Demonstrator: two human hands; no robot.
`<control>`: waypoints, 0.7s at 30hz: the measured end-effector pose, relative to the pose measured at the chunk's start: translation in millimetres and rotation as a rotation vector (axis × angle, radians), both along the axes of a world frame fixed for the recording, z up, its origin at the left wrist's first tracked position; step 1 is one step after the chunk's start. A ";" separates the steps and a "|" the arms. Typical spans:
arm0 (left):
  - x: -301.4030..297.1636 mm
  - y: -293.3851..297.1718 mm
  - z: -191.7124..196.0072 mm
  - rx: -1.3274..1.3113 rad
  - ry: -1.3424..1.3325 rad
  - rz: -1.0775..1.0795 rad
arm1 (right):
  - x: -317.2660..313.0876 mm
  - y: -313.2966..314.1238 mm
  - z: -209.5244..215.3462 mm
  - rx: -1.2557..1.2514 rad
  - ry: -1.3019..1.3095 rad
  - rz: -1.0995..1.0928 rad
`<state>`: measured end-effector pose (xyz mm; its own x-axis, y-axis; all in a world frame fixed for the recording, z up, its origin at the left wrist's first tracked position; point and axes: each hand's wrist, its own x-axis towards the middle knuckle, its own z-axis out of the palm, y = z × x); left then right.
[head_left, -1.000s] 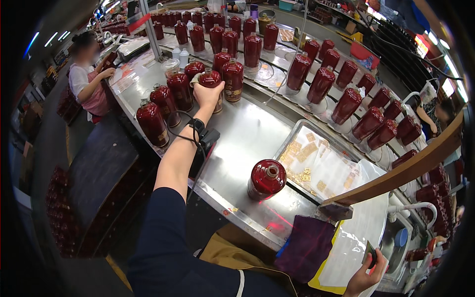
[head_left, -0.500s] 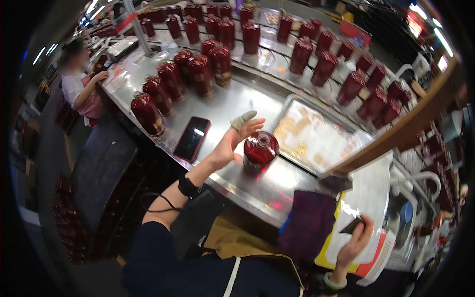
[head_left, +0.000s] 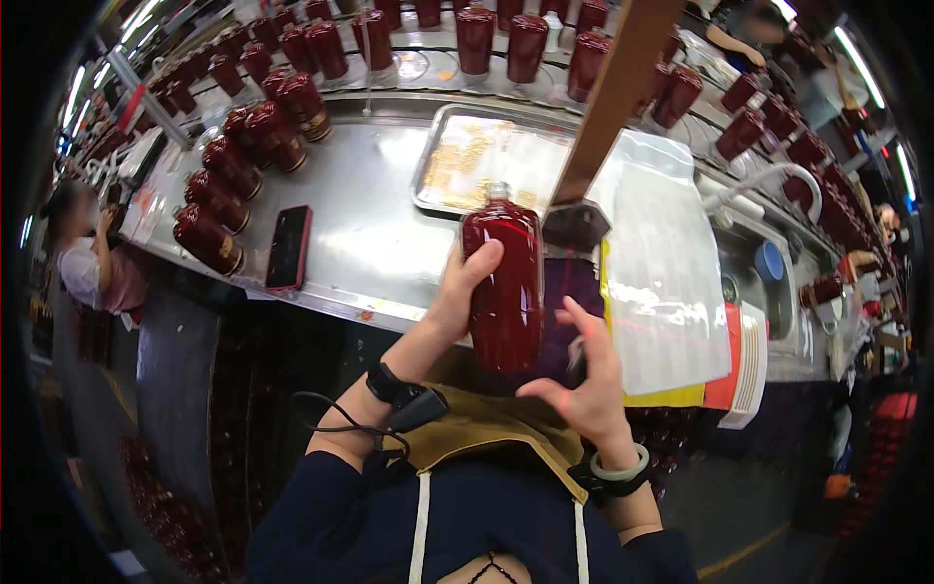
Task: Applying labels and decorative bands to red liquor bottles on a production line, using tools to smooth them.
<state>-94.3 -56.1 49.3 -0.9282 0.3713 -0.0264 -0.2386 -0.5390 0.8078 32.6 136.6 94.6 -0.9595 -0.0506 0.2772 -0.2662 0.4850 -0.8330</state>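
1. The left hand (head_left: 457, 297) is wrapped around the red bottle (head_left: 504, 287), holding it upright over the lap so it can be looked at.
2. The right hand (head_left: 582, 384) is spread open beside the bottle's bottom, maybe touching it.
3. A phone (head_left: 289, 247) lies flat on the metal table (head_left: 370, 243).
4. Farther off, more red bottles (head_left: 248, 156) stand in rows.

navy sleeves, mustard apron, jade bangle (head_left: 623, 468) (black wrist straps).

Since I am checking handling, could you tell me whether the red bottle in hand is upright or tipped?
Roughly upright: the red bottle has its neck pointing up, held in the left hand, the right hand near its base.
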 end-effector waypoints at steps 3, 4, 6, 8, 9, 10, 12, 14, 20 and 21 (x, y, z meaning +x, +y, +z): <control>18.7 39.4 13.1 0.033 -0.226 -0.199 | 13.9 -5.8 -10.7 0.060 0.085 -0.049; 20.1 52.0 10.4 -0.013 -0.202 -0.180 | 16.2 -2.5 -14.4 0.064 0.085 -0.060; 20.9 75.7 4.6 -0.075 -0.276 -0.128 | 21.2 4.2 -19.6 -0.129 -0.038 -0.146; 17.8 86.4 0.3 -0.077 -0.291 -0.159 | 21.1 13.2 -20.2 -0.104 -0.045 -0.163; 15.7 91.4 -1.7 -0.079 -0.288 -0.148 | 18.8 17.8 -20.7 -0.081 -0.048 -0.170; 13.7 96.3 -4.3 -0.081 -0.286 -0.137 | 17.4 20.6 -22.7 -0.091 -0.061 -0.181; 3.7 98.9 -16.5 -0.130 -0.232 -0.094 | 11.3 22.5 -25.1 -0.112 -0.067 -0.193; 6.1 110.4 -14.7 -0.256 -0.145 0.142 | 4.1 25.1 -30.8 -0.067 -0.026 -0.204; 38.7 97.0 -21.0 -0.874 0.750 0.338 | 14.2 55.6 -38.6 0.102 -0.027 -0.136; 43.6 96.9 -14.8 -0.923 0.828 0.279 | 20.3 79.2 -38.4 0.075 -0.117 -0.131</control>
<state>-50.8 40.8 34.5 -0.8343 0.3145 0.4527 0.5453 0.3512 0.7611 52.9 215.8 56.3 -0.9847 0.0604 0.1633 -0.1001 0.5708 -0.8150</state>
